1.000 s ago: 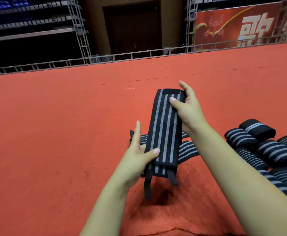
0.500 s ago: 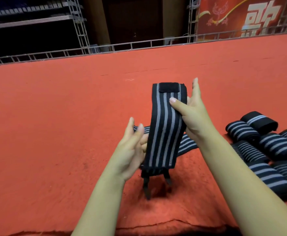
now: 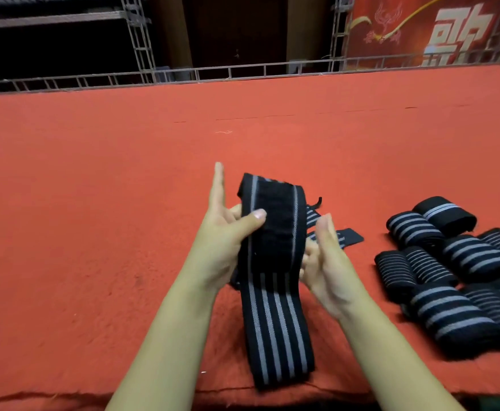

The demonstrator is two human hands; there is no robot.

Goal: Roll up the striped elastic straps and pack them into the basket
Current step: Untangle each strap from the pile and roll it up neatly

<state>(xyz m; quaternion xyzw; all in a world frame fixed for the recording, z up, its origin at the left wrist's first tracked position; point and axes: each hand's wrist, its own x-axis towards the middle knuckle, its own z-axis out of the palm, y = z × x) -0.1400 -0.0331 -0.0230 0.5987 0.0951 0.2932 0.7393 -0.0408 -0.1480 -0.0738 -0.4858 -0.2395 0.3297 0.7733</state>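
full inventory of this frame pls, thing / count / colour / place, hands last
strap being rolled: one, black with grey stripes, held between both hands, tail hanging toward the near edge
loose strap: at least one, black with grey stripes, flat on the carpet behind the right hand, mostly hidden
rolled straps: about ten, black with grey stripes, piled on the carpet at right; exact count unclear
carpet: one, red, covering the work surface
metal truss: grey, along the far edge
banner: one, red with white characters, far right
basket: none in view
left hand: thumb pressed on the roll, index finger straight
right hand: against the roll's right side, blurred
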